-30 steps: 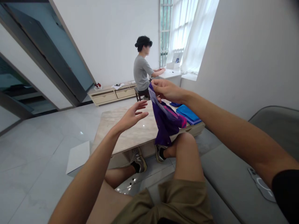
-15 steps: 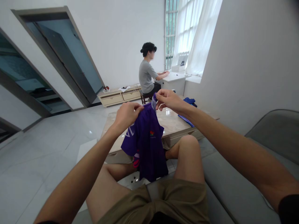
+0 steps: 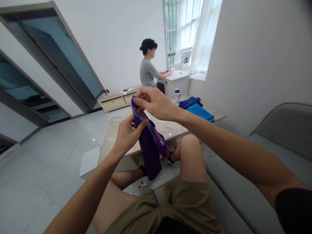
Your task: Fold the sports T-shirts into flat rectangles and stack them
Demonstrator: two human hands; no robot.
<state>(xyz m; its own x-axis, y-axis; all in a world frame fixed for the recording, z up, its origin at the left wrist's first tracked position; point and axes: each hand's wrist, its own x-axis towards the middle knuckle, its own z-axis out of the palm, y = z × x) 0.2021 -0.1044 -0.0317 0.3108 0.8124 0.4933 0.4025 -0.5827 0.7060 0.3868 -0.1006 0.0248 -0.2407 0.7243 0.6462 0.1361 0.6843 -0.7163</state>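
A purple shirt (image 3: 149,148) with pink trim hangs in front of me, above my knees. My right hand (image 3: 152,102) pinches its top edge, fingers closed on the cloth. Just below it, my left hand (image 3: 127,133) grips the shirt's side, thumb and fingers pressed on the fabric. The shirt hangs bunched and narrow down to my left shin. I sit on a grey sofa (image 3: 246,182) behind a low marble table (image 3: 117,130).
Blue folded clothes (image 3: 198,110) and a darker blue garment (image 3: 188,102) lie on the table's far right, by a white jar (image 3: 177,95). A white sheet (image 3: 90,160) lies on the floor at left. Another person (image 3: 147,70) sits at a desk by the window.
My right hand has swung left with the shirt's top. The spread shirt is now gathered narrow, and my left hand has slid lower on it.
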